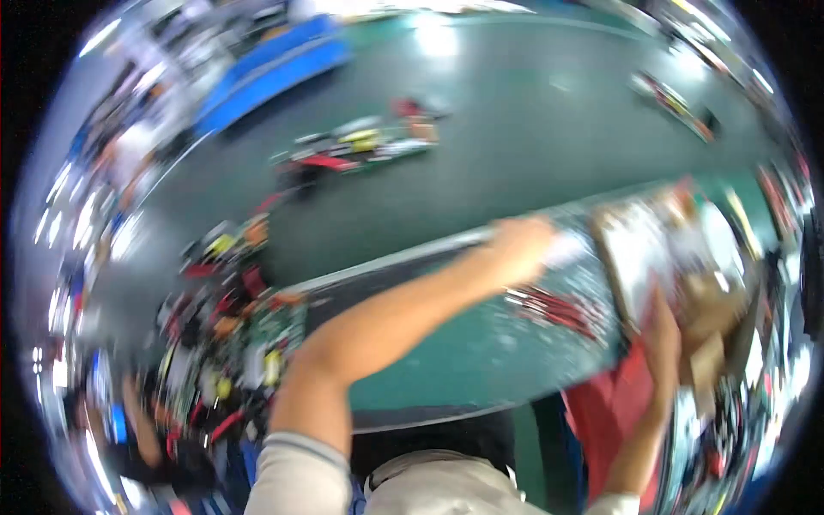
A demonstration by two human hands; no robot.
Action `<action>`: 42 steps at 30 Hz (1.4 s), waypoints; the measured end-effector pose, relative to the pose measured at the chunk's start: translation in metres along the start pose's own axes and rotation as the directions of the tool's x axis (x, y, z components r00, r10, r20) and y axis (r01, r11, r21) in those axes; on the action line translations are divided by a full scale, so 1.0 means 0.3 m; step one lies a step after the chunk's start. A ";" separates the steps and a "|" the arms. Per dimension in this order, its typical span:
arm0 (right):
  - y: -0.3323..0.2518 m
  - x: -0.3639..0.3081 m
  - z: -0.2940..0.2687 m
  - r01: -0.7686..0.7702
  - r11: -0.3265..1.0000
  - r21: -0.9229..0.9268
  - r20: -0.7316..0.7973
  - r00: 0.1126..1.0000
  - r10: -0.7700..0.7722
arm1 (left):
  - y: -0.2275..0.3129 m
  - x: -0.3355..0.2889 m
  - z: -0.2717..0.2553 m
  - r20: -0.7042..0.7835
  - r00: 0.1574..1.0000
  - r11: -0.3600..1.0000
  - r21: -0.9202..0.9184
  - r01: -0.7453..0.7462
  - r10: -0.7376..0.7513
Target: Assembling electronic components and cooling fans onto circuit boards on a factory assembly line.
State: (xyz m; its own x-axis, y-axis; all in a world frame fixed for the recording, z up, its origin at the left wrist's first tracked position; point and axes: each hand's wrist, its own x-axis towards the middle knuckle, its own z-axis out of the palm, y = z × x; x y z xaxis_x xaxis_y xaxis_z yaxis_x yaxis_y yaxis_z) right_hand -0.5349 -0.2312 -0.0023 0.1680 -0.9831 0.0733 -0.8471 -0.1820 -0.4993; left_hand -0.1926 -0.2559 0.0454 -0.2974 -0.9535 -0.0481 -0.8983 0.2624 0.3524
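My left arm reaches across the green-topped table, and my left hand [522, 249] is over its far side. A whitish blurred patch [564, 248] lies right beside its fingers; I cannot make out whether the hand grips it. Just nearer to me, a loose bundle of thin red pieces [558, 311] lies on the table [429, 369]. My right hand [662, 330] is at the near side of a shallow box with a whitish inside [633, 249], above a red bin or sheet [614, 395]. Motion smears the fingers of both hands.
Brown cardboard [711, 343] and plastic wrapping sit right of the box. Mixed coloured goods [232, 343] crowd the left end of the table. Another pile [365, 146] lies on the green floor, near a long blue container [275, 69]. Another person's arm [142, 421] shows at lower left.
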 end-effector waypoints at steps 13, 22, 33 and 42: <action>-0.285 -0.309 -0.005 0.276 0.879 0.390 -0.484 0.873 -0.060 | -1.346 -1.027 -0.738 -0.581 0.400 0.285 0.283 0.916 -0.708; -0.669 -0.343 0.402 0.399 0.766 0.504 -0.101 0.908 -0.407 | -1.871 -1.785 -0.676 -0.313 0.075 0.110 -0.096 0.989 -0.947; -0.751 -0.322 0.412 0.407 0.761 0.506 -0.078 0.900 -0.430 | -1.666 -1.741 -0.796 -0.385 0.201 0.384 -0.492 0.781 -0.901; -0.851 -0.341 0.334 0.353 0.622 0.699 -0.076 0.901 -0.426 | -0.527 -1.161 -1.193 -0.813 0.496 0.564 0.266 0.782 -0.304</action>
State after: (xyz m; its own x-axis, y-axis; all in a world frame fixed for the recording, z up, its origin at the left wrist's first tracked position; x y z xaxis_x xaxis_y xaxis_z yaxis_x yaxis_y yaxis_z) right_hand -0.2853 -0.0820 0.0310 0.4742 -0.8101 0.3447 -0.1147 -0.4450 -0.8882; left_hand 0.1689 -0.0183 0.3409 0.3890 -0.6729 0.6292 -0.8248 -0.5586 -0.0875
